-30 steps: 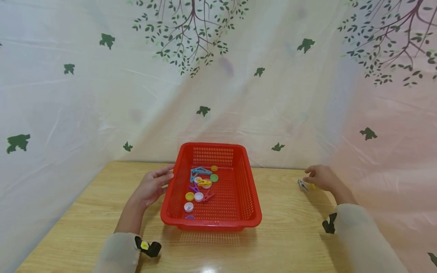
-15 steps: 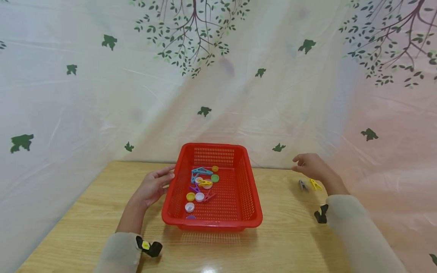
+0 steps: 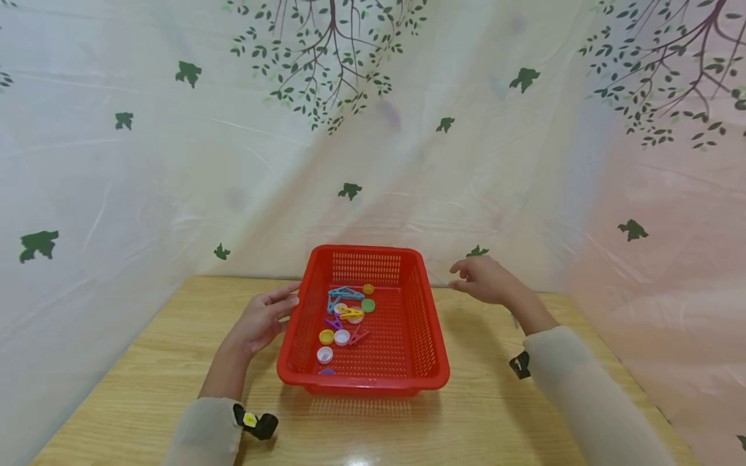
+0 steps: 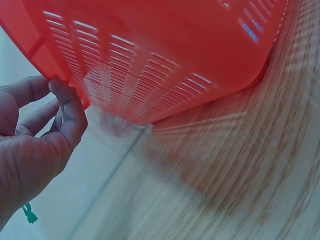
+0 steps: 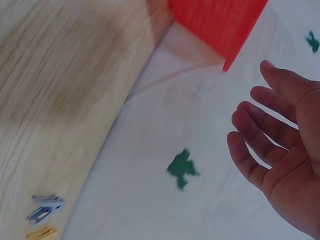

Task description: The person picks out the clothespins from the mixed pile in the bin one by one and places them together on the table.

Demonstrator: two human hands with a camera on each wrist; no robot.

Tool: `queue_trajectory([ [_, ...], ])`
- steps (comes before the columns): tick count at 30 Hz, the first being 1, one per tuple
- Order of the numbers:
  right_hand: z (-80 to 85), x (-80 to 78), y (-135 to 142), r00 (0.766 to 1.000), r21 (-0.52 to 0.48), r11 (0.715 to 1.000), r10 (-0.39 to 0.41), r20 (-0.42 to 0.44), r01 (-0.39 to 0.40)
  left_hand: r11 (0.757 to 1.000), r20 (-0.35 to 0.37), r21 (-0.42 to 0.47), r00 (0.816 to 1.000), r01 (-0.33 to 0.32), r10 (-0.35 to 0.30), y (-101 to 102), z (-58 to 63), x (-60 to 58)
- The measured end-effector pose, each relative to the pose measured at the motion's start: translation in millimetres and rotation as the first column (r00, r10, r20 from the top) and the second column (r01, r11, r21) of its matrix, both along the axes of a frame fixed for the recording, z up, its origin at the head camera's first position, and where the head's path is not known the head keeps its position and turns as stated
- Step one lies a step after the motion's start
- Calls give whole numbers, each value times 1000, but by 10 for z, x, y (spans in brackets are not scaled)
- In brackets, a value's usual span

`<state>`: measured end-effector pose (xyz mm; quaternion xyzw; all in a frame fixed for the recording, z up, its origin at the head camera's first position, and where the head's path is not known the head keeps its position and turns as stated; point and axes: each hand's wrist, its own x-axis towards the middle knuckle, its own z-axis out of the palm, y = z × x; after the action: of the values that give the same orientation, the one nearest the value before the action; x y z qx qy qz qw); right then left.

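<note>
A red plastic basket (image 3: 431,323) stands mid-table, holding clothespins in blue, yellow, purple and pink among several round bottle caps. My left hand (image 3: 262,320) grips its left rim, with thumb and fingertips at the edge in the left wrist view. To the right of the basket, my right hand (image 3: 484,279) is raised above the table with loosely bent fingers and nothing in it. Behind it, near the table's back edge, lie a grey clothespin (image 5: 47,205) and a yellow clothespin (image 5: 42,233). From the head view, the right forearm covers most of them.
A pale sheet printed with branches and green leaves (image 3: 350,190) hangs right behind the wooden table (image 3: 140,382) and along both sides. Each sleeve cuff carries a black wrist camera, the left one (image 3: 256,422) close to the basket's front corner.
My right hand has lifted from beside the yellow and grey clothespins and moved left toward the basket, leaving both on the table. The left hand and basket have stayed put.
</note>
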<state>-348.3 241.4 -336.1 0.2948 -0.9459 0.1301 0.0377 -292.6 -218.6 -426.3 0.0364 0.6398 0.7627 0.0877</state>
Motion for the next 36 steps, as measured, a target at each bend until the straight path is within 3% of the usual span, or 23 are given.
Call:
queue_trajectory([
  [13, -1, 216, -721, 977, 99, 975, 205, -64, -198, 1000, 5, -3, 1000, -15, 15, -15, -1, 6],
  [20, -85, 316, -960, 986, 154, 974, 169, -2, -166, 1000, -3, 1, 1000, 2, -2, -19, -9, 6],
  [26, -174, 398, -1133, 976, 256, 945, 216, -14, -206, 1000, -12, -10, 1000, -2, 2, -12, -21, 6],
  [36, -337, 382, -1293, 954, 225, 928, 283, 95, -298, 1000, -13, -5, 1000, 5, -5, -10, -21, 0],
])
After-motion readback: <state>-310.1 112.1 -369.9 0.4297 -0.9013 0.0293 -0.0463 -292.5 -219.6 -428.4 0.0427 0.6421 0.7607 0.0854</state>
